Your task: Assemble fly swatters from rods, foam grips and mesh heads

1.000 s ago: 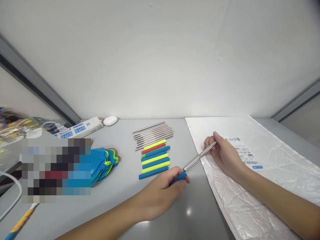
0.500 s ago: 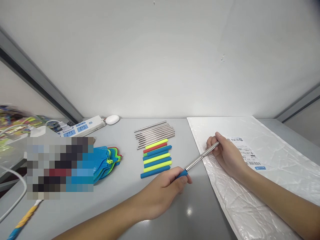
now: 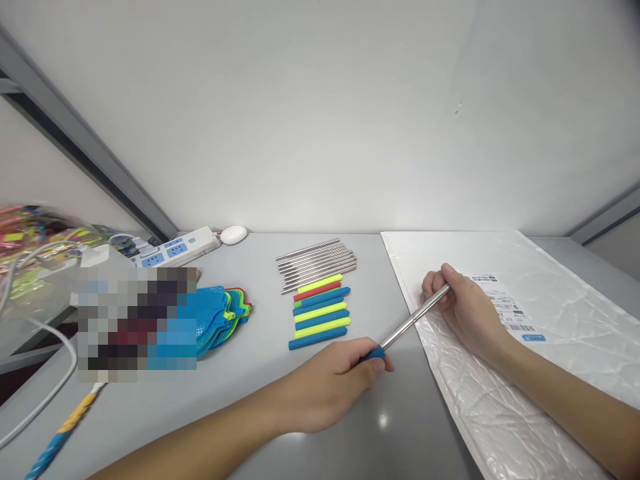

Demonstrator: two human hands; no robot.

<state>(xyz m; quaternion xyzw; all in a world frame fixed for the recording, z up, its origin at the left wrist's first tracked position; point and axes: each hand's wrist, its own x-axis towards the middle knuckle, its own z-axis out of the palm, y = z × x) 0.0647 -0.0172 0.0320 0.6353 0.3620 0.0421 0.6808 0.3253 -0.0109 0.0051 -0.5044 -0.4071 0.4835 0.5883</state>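
Note:
My left hand (image 3: 345, 380) is closed around a blue handle (image 3: 373, 355) from which a silver metal rod (image 3: 413, 317) sticks out up and to the right. Fingers of my right hand (image 3: 465, 303) grip the rod's far end, above the white padded mailer. Beyond my left hand, several blue, yellow and red handles (image 3: 320, 325) lie side by side on the grey table. Behind them is a row of thin silver rods (image 3: 317, 263). Blue, green and red perforated paddles, like fly swatter heads (image 3: 210, 320), are stacked at the left.
The white padded mailer (image 3: 530, 400) with a printed label covers the right side. At the back left are a power strip (image 3: 183, 248) and a white oval object (image 3: 234, 235). A white cable (image 3: 65, 393) and a blue-orange wrapped cord (image 3: 65, 427) run along the left; a blurred patch hides part there.
The whole view has shifted, so the table's things appear farther right. Both hands keep their hold on the handle and rod, with almost no change between them.

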